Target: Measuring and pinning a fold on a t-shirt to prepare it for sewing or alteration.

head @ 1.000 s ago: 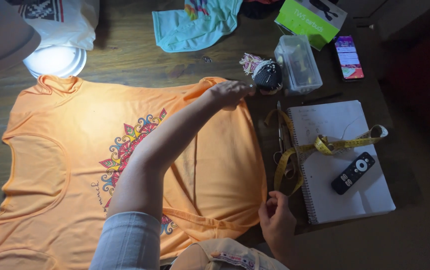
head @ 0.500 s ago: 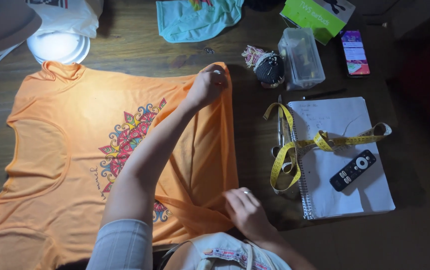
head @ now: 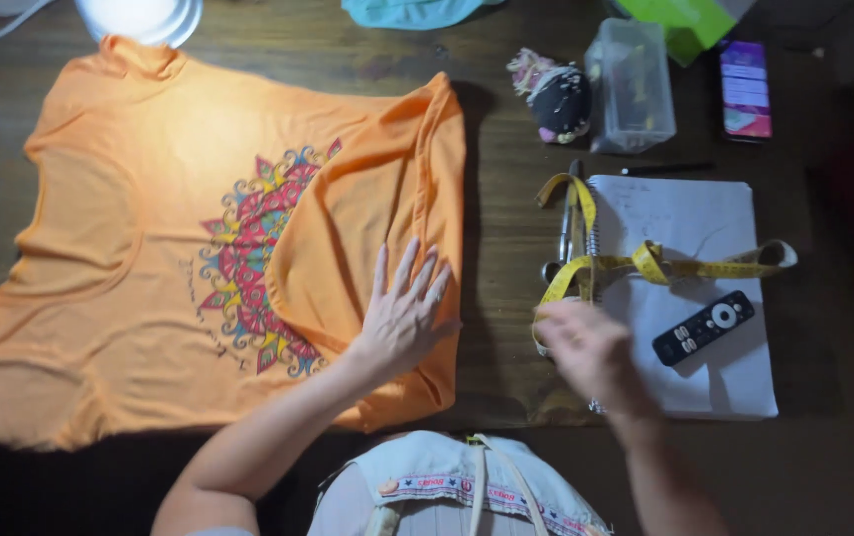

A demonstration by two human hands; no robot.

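An orange T-shirt with a colourful round print lies flat on the dark wooden table, its right part folded over toward the middle. My left hand rests flat, fingers spread, on the folded part near its lower right edge. My right hand is blurred, hovering over the left edge of a white spiral notebook, next to a yellow measuring tape and scissors. It holds nothing that I can make out.
A black remote control lies on the notebook. Behind it stand a clear plastic box, a dark pincushion, a phone, a pen, a green box, and teal cloth. A white lamp sits at top left.
My left hand has drawn back from the far edge of the folded shirt to its near part and lies flat. My right hand has swung right, from the shirt's hem to the notebook.
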